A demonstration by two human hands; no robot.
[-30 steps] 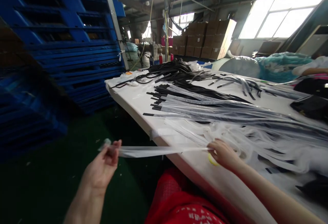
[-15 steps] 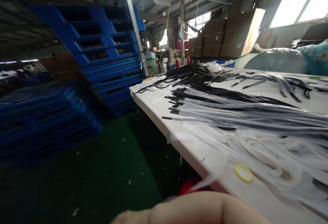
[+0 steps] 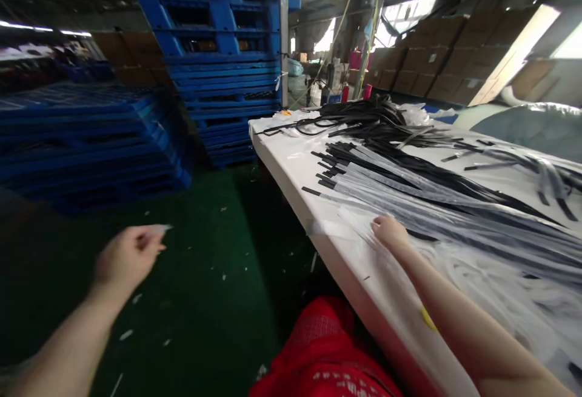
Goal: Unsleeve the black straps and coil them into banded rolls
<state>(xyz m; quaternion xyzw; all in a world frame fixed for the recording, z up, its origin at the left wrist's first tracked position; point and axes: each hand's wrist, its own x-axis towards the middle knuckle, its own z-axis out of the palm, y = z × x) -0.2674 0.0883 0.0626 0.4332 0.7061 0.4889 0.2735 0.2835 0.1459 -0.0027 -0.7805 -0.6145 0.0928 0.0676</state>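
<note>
My left hand (image 3: 130, 256) is over the floor at the left, thumb and fingers pinched on a small piece of whitish film (image 3: 160, 229). On the table, my right hand (image 3: 390, 231) is closed at the ends of the white translucent strips (image 3: 357, 222); its fingers seem to grip one, though the fingertips are partly hidden. Beyond it lies a row of black strips in clear sleeves (image 3: 386, 196), their dark ends toward the table edge. My right forearm partly covers a yellow ring (image 3: 428, 318).
The white table (image 3: 284, 170) runs away from me, its edge near my red clothing (image 3: 325, 348). Loose black strips (image 3: 364, 115) heap at its far end. Blue pallets (image 3: 227, 94) are stacked at the left. Scraps lie on the green floor (image 3: 213, 306). Cardboard boxes (image 3: 430, 60) stand behind.
A hand close to the camera at the bottom is gone from there. Both hands now show, left over the floor, right on the strips. The view has tilted down and turned right-side level.
</note>
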